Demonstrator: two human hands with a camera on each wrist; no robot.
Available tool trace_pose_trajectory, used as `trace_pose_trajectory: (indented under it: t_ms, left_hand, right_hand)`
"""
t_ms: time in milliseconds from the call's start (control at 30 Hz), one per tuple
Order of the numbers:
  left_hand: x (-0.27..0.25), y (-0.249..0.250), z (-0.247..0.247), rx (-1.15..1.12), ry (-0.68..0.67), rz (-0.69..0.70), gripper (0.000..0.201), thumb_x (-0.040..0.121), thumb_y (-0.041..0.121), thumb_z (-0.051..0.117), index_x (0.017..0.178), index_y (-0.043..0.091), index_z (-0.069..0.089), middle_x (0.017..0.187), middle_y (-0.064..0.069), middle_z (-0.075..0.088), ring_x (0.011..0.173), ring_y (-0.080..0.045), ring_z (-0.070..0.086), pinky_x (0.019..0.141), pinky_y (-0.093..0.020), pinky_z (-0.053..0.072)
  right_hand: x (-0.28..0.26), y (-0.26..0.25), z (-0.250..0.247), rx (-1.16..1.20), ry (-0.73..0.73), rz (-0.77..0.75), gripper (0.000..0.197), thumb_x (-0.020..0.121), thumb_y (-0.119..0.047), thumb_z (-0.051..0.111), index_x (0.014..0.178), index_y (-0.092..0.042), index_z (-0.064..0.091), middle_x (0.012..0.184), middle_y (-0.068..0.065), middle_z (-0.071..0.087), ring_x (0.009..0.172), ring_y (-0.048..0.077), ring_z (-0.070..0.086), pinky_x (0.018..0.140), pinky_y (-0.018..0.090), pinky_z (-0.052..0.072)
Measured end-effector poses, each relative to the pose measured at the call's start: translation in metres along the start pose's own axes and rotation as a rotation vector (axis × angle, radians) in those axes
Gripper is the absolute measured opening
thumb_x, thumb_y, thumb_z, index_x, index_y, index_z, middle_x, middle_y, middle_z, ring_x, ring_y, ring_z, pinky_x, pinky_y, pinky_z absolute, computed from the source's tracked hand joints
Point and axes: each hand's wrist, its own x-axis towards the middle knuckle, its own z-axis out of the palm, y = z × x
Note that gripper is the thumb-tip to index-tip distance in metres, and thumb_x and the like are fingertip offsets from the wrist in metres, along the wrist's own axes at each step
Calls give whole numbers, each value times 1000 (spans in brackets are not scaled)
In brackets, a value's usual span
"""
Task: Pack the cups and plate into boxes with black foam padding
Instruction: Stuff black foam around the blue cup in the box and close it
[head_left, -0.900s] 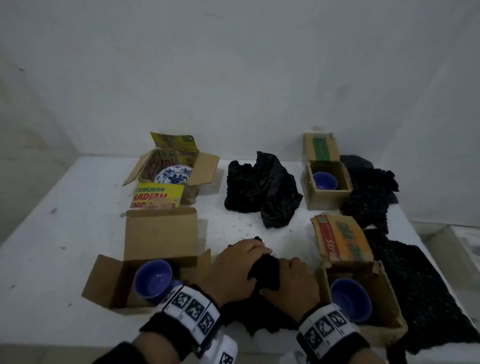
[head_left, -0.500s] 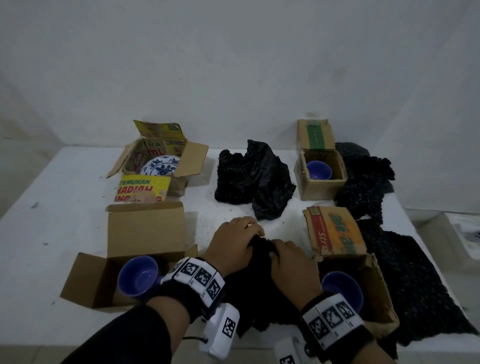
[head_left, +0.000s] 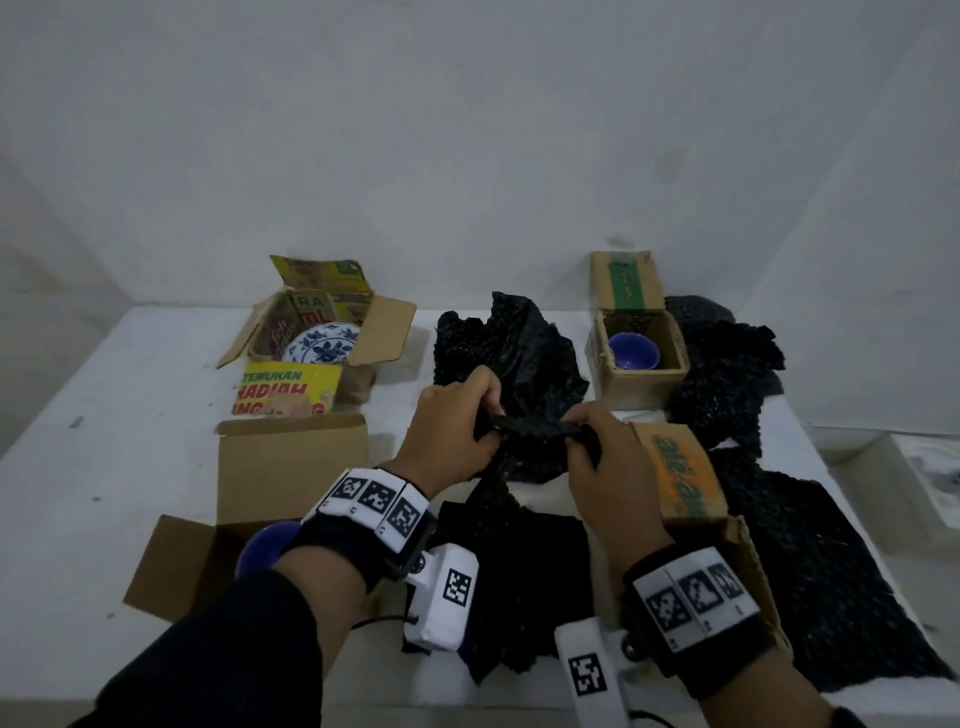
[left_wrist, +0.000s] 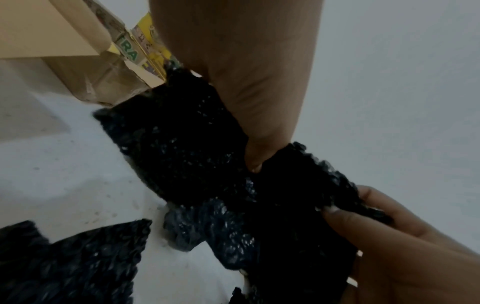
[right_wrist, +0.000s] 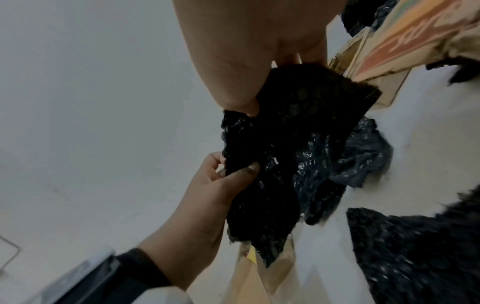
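left hand (head_left: 457, 426) + right hand (head_left: 597, 457) – each pinching one end of the foam sheet (head_left: 524, 441), lifted over table centre | cups boxed, unpadded – likely folding padding to fit

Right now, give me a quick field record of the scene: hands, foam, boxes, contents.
left hand: left hand pinches one end of the held foam piece
right hand: right hand pinches the other end
held foam piece: held foam piece is raised above the table, stretched between both grips
plate: blue-and-white plate leans inside the far left box
cups: blue cup in the far right box; another blue cup in the near left box
loose foam: crumpled foam pile at centre back; flat foam sheet on the right
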Motion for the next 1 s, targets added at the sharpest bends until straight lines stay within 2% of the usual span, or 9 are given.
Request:
trace_pose_trajectory:
  t_ms: [67,167,300,467,567,667,833,900,1000]
  left_hand:
    - [2,2,-8,-72,-29,-22,42,70,11,69,80,30,33,84,9,60,80,-8,59,64,-30,45]
    - [4,2,-22,-182,-76,-31,43,72,0,67,73,28,35,95,1,64,103,-3,59,78,-34,51]
    - [-1,1,-50,-169,-81,-41,46,63,-12,52,65,34,46,82,3,65,97,-21,64,80,-46,53]
    - [-24,-6,-93,-60,-102,-117,53,63,-16,50,75,35,64,92,9,68,96,-14,63,75,-37,53]
    - [-48,-18,-116,16,-156,-186,27,76,17,66,95,36,69,101,9,68,98,-11,61,83,-36,52]
    - [-73,-25,-135,57,-142,-265,35,78,48,57,108,33,68,95,11,62,94,-5,55,84,-24,44]
    - [-113,-46,-159,103,-29,-291,37,78,-2,61,102,26,62,104,10,60,97,2,51,84,-10,39]
    - [-130,-57,-163,98,51,-350,34,74,-4,67,93,21,53,99,6,61,82,9,53,71,-8,40]
    - [-154,-83,-165,143,153,-458,30,68,4,76,77,16,50,81,6,59,67,-3,54,56,-16,39]
  right_hand:
    - [7,-10,-7,107,51,-29,22,85,-3,49,90,-23,56,74,-9,53,62,4,48,55,14,35]
    - [17,-26,-13,281,48,-3,35,79,7,45,82,-27,53,75,1,55,59,9,46,53,20,34]
    - [28,-43,-16,446,-26,29,42,73,23,38,76,-13,58,80,-1,58,65,1,49,59,12,37]
    - [36,-55,0,436,-232,16,50,72,25,32,71,-17,59,85,-3,61,78,27,52,64,12,41]
    - [37,-69,17,382,-381,26,45,75,23,28,78,-9,59,86,3,59,74,22,50,63,14,40]
    - [36,-88,37,386,-523,171,35,86,10,32,89,-9,63,95,10,58,80,21,51,70,26,40]
    - [25,-115,71,399,-541,204,25,94,-22,52,93,-1,67,98,15,63,94,25,58,82,34,47]
    - [19,-119,86,341,-503,123,16,92,-16,57,86,-8,70,90,4,66,90,17,60,88,35,49]
    - [9,-123,112,350,-517,68,20,85,1,62,89,-17,68,93,-7,63,89,6,57,86,28,51]
